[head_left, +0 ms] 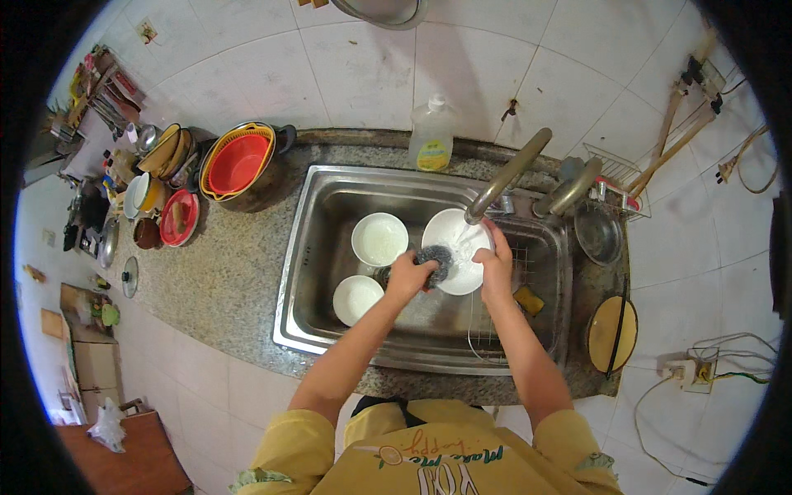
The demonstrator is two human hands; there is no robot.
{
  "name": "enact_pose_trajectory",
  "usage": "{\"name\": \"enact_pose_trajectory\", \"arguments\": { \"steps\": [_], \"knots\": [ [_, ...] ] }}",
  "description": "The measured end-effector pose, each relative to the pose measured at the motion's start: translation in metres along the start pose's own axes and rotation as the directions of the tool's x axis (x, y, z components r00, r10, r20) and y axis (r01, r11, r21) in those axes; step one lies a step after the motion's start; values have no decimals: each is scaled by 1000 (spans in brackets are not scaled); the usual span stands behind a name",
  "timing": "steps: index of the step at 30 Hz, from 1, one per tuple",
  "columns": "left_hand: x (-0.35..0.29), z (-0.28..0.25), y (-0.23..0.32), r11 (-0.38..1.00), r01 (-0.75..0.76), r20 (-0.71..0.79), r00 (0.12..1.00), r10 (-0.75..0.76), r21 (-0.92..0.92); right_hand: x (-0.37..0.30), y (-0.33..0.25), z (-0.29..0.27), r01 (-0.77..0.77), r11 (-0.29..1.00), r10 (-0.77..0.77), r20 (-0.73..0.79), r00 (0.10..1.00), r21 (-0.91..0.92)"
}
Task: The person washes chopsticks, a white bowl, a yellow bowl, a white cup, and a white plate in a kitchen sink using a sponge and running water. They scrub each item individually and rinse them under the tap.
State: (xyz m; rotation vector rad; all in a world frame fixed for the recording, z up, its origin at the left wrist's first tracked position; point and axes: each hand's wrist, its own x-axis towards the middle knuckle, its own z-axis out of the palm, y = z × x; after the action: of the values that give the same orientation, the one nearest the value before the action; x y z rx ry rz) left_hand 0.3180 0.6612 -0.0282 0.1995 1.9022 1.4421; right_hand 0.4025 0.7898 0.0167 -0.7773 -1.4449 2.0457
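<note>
My right hand (pixel 497 268) grips the right rim of a white bowl (pixel 462 270), thumb on the inside, and holds it tilted under the faucet (pixel 511 173). Water seems to run into the bowl. In my left hand (pixel 406 276) is a grey steel wool scrubber (pixel 437 262), pressed against the bowl's left inner side. Two more white bowls stand in the stainless steel sink (pixel 307 247): one bowl (pixel 380 239) farther back with cloudy liquid, the other bowl (pixel 357 299) nearer, left of my left wrist. Fingers under the held bowl are hidden.
A wire rack (pixel 487 334) and a yellow sponge (pixel 529 301) lie in the sink's right part. Behind the sink stands a clear soap bottle (pixel 432 136). Red and yellow baskets (pixel 239 162) sit on the left counter. A round yellowish board (pixel 606 334) with dark chopsticks lies right.
</note>
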Motion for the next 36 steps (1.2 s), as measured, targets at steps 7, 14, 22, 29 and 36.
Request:
{"name": "enact_pose_trajectory", "arguments": {
  "steps": [7, 14, 22, 29, 36],
  "knots": [
    [-27, 23, 5, 448, 580, 568, 803, -178, -680, -1, 3, 11, 63, 947, -75, 25, 997, 314],
    [-8, -4, 12, 958, -184, 21, 981, 194, -219, 5, 49, -2, -287, 921, 297, 0, 955, 262],
    [-15, -48, 73, 359, -412, 103, 765, 636, 838, 11, 27, 15, 172, 891, -176, 29, 984, -419],
    [-14, -48, 86, 78, -403, 236, 671, 702, 912, -3, 2, 30, 309, 426, -253, 216, 943, -850],
    [12, -49, 41, 839, -410, -237, 829, 506, 358, 1, 18, 21, 128, 660, -152, 36, 988, -740]
  ]
}}
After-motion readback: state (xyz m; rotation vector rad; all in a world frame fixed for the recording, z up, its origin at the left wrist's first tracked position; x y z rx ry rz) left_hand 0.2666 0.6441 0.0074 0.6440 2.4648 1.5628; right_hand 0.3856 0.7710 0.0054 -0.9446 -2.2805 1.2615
